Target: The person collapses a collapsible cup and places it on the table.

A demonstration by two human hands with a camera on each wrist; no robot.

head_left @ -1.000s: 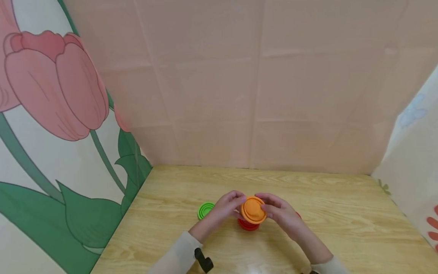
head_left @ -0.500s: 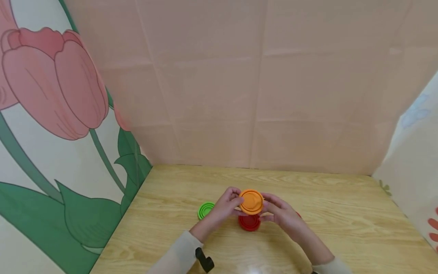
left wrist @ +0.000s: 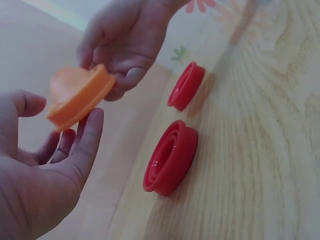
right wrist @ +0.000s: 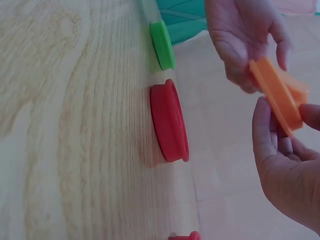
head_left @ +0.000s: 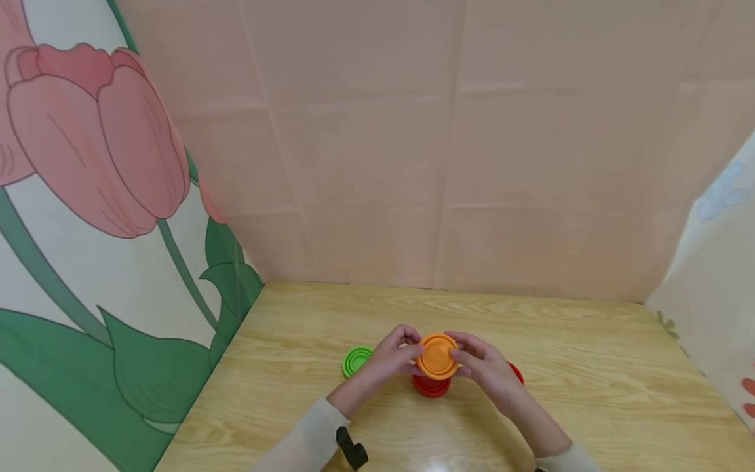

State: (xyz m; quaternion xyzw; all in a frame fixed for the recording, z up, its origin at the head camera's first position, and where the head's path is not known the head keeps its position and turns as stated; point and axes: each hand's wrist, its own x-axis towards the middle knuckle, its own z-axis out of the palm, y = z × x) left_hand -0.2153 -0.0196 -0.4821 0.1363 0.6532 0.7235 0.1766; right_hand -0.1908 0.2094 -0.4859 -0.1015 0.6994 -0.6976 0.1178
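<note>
An orange collapsible cup [head_left: 438, 357], squashed down to a ring shape, is held up off the table between both hands. My left hand [head_left: 386, 357] grips its left rim, with the thumb at the near side and the fingers behind. At the opposite rim my right hand [head_left: 488, 368] pinches it, thumb on the face. A bulge [left wrist: 67, 85] stands out of the cup's middle in the left wrist view. Below the hands a red collapsible cup [head_left: 431, 385] lies flat on the table, partly covered by the orange one in the head view.
A green collapsible cup [head_left: 356, 361] lies left of the hands, beside the left forearm. Behind the right wrist another red cup [head_left: 516, 372] shows partly. They rest on a wood-grain table [head_left: 590, 380], with a pinkish sheet [head_left: 366, 164] hanging behind it.
The orange cup rises slightly, then comes down a little to the right, and its tilt shifts. Both hands stay on it; the cups on the table stay put.
</note>
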